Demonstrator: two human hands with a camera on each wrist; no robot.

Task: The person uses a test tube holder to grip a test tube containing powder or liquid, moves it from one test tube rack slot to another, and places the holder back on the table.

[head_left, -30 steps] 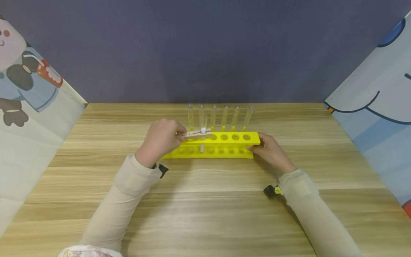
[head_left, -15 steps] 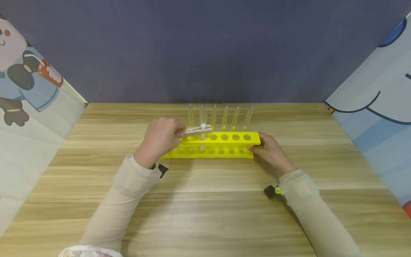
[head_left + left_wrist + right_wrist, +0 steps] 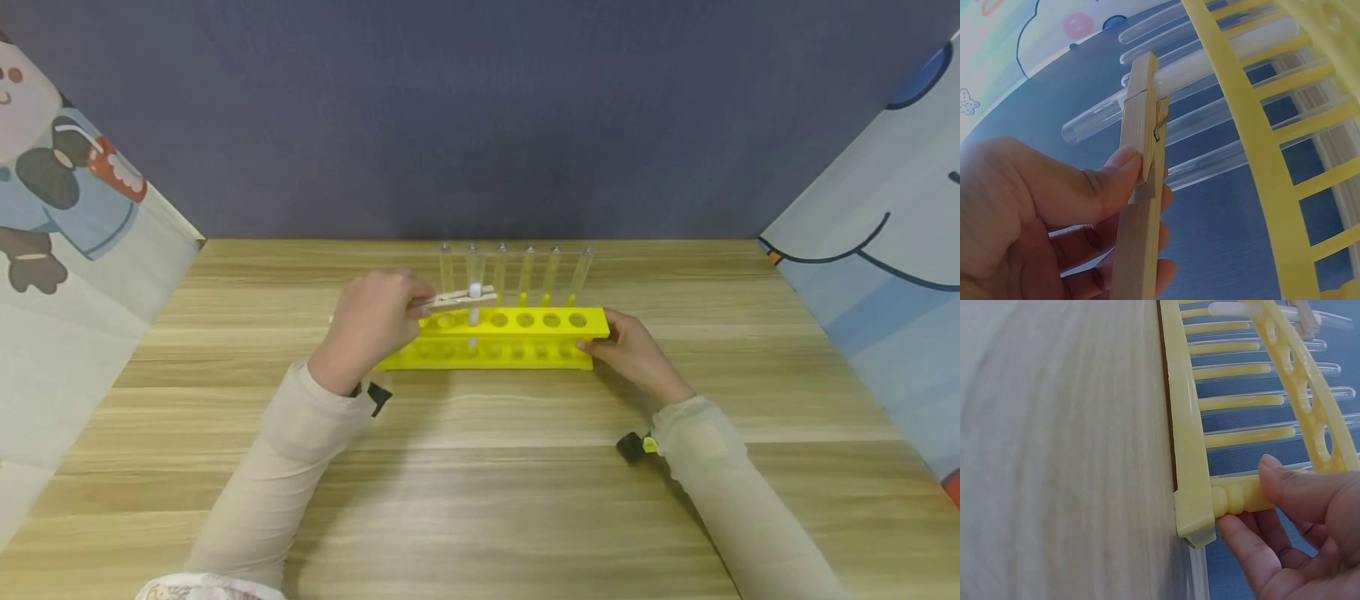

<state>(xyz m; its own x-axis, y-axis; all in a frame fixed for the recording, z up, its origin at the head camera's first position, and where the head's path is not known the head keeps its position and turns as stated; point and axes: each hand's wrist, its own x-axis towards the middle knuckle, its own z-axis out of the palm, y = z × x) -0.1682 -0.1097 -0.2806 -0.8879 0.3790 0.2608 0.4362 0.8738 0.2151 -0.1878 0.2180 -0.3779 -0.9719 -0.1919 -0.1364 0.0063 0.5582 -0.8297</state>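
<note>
My left hand grips a wooden test tube holder; in the left wrist view, the thumb and curled fingers wrap its handle. The holder's jaws clamp a clear test tube with white contents, which stands in a hole of the yellow test tube rack. In the head view, the tube's white lower end shows between the rack's top bar and base, apart from the base. My right hand holds the rack's right end, thumb and fingers pinching the yellow end post.
Several clear test tubes stand upside down on the pegs along the rack's far side. The rack stands on a wood-grain table. Behind it rises a dark blue panel, with cartoon-printed panels at either side.
My left hand and the test tube holder have risen slightly, drawing the white-filled test tube upward in its hole. The right hand and the rack have stayed in place.
</note>
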